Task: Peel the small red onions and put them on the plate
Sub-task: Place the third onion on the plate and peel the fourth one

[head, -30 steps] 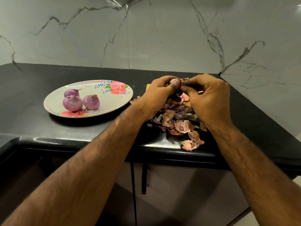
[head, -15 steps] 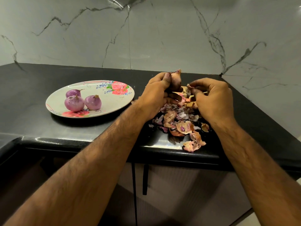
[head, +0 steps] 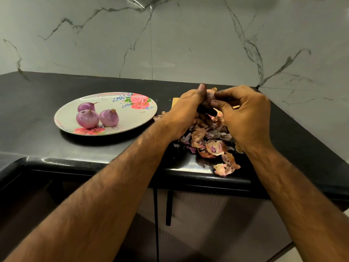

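You have three peeled onions (head: 87,119) clustered on the left of one plate (head: 143,114). A fourth onion (head: 209,95) sits above one heap of skins (head: 213,146). Your left hand (head: 186,112) curls round it and your right hand (head: 245,114) pinches its side. The skins reach the front edge of the counter (head: 37,103), and bare counter lies beyond the plate. The fourth onion shows pale pink and is mostly hidden.

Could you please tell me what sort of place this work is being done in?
Most likely a home kitchen: a polished black stone countertop backed by a white marble-look wall with grey veins, cabinet doors below, and a round white floral plate of peeled small red onions.
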